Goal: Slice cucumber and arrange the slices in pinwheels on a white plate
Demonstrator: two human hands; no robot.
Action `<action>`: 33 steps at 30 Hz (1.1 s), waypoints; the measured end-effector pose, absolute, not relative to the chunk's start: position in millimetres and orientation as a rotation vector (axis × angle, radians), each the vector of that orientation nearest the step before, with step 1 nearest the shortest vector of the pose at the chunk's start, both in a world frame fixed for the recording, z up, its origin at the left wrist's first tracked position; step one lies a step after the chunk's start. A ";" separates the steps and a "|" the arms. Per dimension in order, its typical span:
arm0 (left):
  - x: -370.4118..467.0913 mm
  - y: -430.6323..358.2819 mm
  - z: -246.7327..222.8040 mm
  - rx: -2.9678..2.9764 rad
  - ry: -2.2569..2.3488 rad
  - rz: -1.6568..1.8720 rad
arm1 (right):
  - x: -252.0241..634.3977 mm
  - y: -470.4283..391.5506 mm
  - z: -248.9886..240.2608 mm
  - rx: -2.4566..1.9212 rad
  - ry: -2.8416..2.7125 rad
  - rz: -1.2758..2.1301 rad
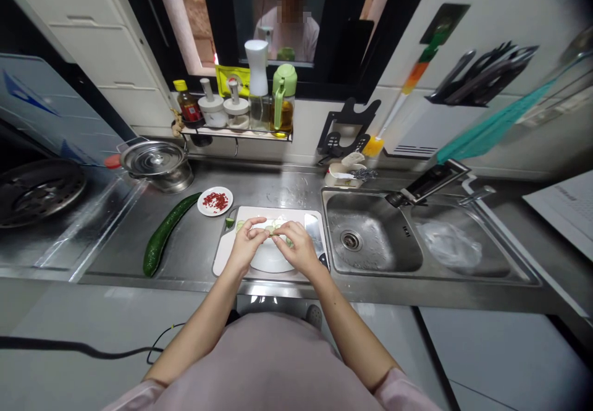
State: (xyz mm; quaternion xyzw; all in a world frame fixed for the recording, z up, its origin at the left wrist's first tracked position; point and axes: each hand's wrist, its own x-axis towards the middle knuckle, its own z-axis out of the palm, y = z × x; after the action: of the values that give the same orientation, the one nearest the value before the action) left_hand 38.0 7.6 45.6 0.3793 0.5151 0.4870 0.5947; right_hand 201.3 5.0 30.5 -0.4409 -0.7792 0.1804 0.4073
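Observation:
My left hand and my right hand meet over a white plate. Thumbs and fingertips of both are pinched on a small, pale green cucumber slice, partly hidden by the fingers. More pale green slices show behind and beside the hands. Under the plate lies a white cutting board. A knife rests on its right side, black handle toward me. At the board's upper left corner sits a cut cucumber end.
A whole cucumber and a small plate of chopped red pieces lie to the left. Behind them stands a steel pot. On the right is a double sink with a faucet. A rack of condiment bottles hangs ahead.

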 end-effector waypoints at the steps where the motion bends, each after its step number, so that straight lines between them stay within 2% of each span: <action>1: 38.1 7.4 44.5 0.906 1.190 1.156 | 200.5 4.6 31.0 -1.116 -1.964 0.460; 15: 45.3 3.7 33.0 1.124 1.206 1.325 | 193.1 4.4 28.9 -1.199 -1.775 0.709; 33: 55.0 4.2 19.4 1.159 1.198 1.361 | 191.6 9.4 16.9 -1.289 -1.422 1.113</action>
State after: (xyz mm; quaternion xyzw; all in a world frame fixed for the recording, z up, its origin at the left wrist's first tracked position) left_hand 55.0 4.2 19.4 0.4740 0.4900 0.5567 0.4746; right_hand 191.6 9.4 16.9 -0.5202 -0.5739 0.4493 0.4452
